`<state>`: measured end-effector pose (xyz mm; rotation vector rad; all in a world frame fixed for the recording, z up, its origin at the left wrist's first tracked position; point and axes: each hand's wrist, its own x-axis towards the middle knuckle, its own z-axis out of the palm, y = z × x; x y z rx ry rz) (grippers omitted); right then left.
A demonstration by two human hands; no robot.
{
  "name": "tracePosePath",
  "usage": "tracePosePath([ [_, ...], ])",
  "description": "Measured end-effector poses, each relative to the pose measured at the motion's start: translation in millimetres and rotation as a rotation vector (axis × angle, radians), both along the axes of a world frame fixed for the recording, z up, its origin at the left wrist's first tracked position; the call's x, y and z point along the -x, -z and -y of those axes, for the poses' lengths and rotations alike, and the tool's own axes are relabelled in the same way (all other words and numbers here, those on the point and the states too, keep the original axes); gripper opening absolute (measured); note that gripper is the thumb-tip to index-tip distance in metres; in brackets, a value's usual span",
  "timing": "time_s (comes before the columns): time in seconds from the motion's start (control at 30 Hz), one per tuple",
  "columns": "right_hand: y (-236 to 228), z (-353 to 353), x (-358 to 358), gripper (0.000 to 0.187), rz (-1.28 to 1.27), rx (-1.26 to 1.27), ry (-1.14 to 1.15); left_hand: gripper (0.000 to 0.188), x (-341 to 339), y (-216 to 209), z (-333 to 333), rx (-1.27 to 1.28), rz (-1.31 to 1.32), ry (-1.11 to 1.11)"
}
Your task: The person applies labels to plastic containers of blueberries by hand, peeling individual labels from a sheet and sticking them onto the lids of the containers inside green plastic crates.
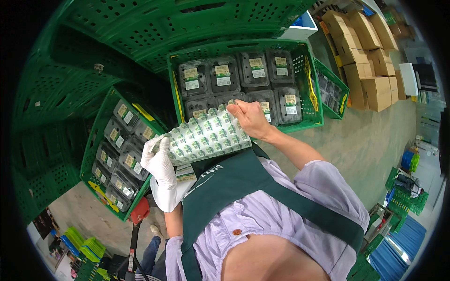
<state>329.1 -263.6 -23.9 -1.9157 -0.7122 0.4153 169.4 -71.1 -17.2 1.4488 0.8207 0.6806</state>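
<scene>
A white sheet of small green-and-white stickers (206,138) stretches between my two hands in front of the dark green apron (229,180). At its left end, my white-gloved left hand (160,161) pinches the edge. My bare right hand (251,117) grips the upper right corner, thumb over the sheet. Its far edge looks scalloped, with stickers standing up along it. Just beyond the sheet is a green crate (246,45) of clear lidded plastic boxes (225,75) with labels. Part of the front row is hidden by the sheet and my right hand.
Another green crate (89,154) of labelled boxes stands at the left, tilted in view. Large green perforated crates (183,28) rise at the far side and left. A smaller crate (338,100) and stacked cardboard boxes (370,70) lie to the right. A red object (139,210) stands below the left crate.
</scene>
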Motion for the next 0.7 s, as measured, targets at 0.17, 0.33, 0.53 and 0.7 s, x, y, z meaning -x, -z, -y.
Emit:
tracePosePath([
  [0.17, -20.7, 0.2, -45.2, 0.048, -0.232, 0.005, -0.314, 0.011, 1.2, -9.1, -15.6, 0.052, -0.075, 0.038],
  [0.33, -34.0, -30.3, -49.2, 0.027, 0.301, -0.116, -0.526, 0.013, -6.7, -15.7, -13.7, 0.099, -0.122, 0.132],
  [0.53, -27.9, -36.4, -44.2, 0.024, 0.666, -0.163, -0.677, 0.013, -8.9, -13.2, -13.8, 0.096, -0.167, 0.179],
  [0.7, -22.7, -26.5, -32.3, 0.019, 0.344, -0.322, -0.601, 0.011, -8.9, -11.7, -11.2, 0.113, -0.26, 0.174],
])
